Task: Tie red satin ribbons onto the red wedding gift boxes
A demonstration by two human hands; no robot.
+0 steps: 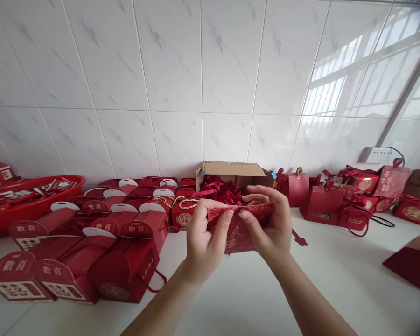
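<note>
Between my two hands is a red patterned gift bag (pixel 241 238), held up above the white tabletop. My left hand (pixel 208 233) pinches its top edge on the left, thumb in front and fingers behind. On the other side my right hand (pixel 272 228) grips the same edge, its thumb beside a small gold-coloured stud (pixel 241 209) near the middle. Pale characters show on the bag's front, partly covered by my thumbs. A dark red tassel-like piece (pixel 300 239) sticks out past my right wrist.
Rows of red gift boxes (pixel 126 270) fill the left side. Behind them stands a red basin (pixel 70 189) of small packets. An open cardboard box (pixel 234 169) with red ribbons sits against the tiled wall. More red bags (pixel 322 203) and a power socket (pixel 376 155) are at right.
</note>
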